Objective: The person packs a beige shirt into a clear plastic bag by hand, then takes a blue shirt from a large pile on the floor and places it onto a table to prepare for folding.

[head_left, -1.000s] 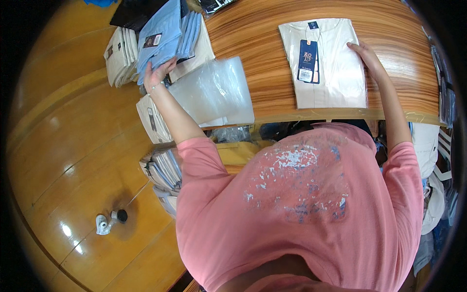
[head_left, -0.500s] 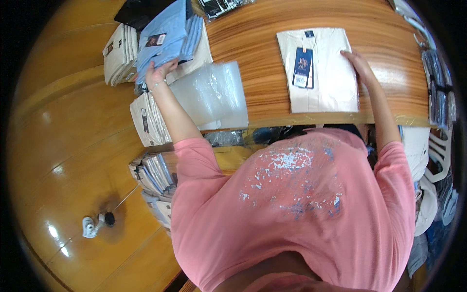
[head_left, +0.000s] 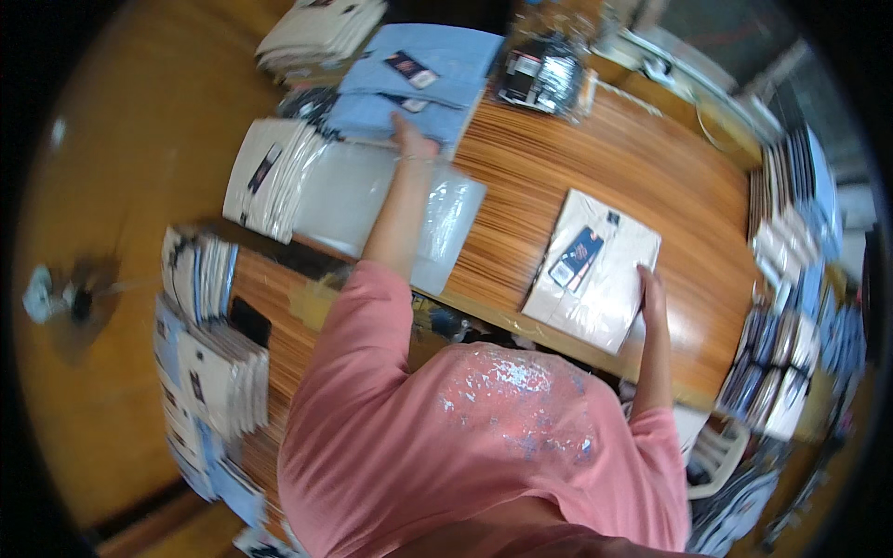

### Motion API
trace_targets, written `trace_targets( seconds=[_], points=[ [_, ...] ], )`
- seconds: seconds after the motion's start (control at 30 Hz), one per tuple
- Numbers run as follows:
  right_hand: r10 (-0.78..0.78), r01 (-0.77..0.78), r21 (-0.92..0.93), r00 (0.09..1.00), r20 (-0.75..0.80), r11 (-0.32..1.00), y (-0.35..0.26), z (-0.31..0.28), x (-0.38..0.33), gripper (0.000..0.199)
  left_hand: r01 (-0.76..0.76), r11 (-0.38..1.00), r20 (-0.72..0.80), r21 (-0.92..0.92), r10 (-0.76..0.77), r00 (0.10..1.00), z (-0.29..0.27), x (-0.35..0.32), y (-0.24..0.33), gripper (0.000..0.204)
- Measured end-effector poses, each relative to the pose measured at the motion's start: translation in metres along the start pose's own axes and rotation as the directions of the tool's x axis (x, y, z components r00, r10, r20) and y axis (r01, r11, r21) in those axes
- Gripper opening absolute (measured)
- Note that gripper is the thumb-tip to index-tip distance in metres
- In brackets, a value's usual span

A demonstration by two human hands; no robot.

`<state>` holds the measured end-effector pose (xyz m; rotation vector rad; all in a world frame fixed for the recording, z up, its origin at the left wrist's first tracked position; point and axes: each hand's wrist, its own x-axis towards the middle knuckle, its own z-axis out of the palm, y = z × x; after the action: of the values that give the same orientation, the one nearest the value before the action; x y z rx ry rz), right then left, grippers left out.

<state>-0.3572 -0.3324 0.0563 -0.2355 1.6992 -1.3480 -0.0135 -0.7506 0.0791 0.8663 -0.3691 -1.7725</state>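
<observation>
At the far left of the table my left hand (head_left: 415, 141) is closed at the near edge of the folded light blue shirts (head_left: 446, 58), its fingers over the lower one. Each of the two visible blue shirts bears a dark tag; the upper partly covers the lower one's tag. In front of me a folded cream shirt (head_left: 609, 251) lies flat and tilted in a clear bag, a navy hang tag on it. My right hand (head_left: 653, 294) is closed on its right edge. Clear plastic bags (head_left: 349, 191) lie under my left forearm.
Cream shirt stacks stand left of the bags (head_left: 270, 181) and at the far left (head_left: 321, 33). A bagged dark garment (head_left: 539, 79) lies at the back. More folded shirts sit lower left (head_left: 223, 372) and along the right (head_left: 767, 367), near a white plastic chair (head_left: 721, 456).
The view has swung, so the table now appears slanted. The blue shirts, which were lifted and tilted at my left hand, now lie flatter. My right hand stays at the bagged shirt's right edge.
</observation>
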Motion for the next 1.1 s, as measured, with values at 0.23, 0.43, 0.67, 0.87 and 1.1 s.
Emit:
trace_targets(
  seconds=[0.23,0.43,0.67,0.87,1.1],
  points=[
    [-0.025,0.025,-0.115,1.0,0.004,0.993,0.019,-0.033,0.006,0.037,-0.384,0.923,-0.203,-0.007,0.374,0.905,0.028,-0.072,0.006,0.082],
    [0.063,-0.067,0.045,0.995,0.08,0.997,-0.002,-0.013,-0.009,0.052,-0.556,0.427,-0.344,0.713,0.904,0.252,-0.109,-0.125,0.127,0.06],
    [0.196,-0.207,0.01,0.94,0.281,0.978,-0.007,-0.029,0.012,0.058,0.084,0.182,-0.185,0.98,0.983,0.022,-0.256,-0.089,0.218,0.059],
    [0.166,-0.162,-0.242,0.986,-0.004,0.957,-0.027,-0.014,0.023,0.05,-0.673,0.2,-0.152,0.712,0.98,0.13,-0.187,-0.061,0.248,0.046],
    [0.125,-0.235,-0.861,0.972,-0.2,0.451,-0.096,0.013,0.024,0.046,-0.832,0.281,-0.175,0.478,0.959,0.224,-0.12,-0.078,0.248,0.06]
  ],
)
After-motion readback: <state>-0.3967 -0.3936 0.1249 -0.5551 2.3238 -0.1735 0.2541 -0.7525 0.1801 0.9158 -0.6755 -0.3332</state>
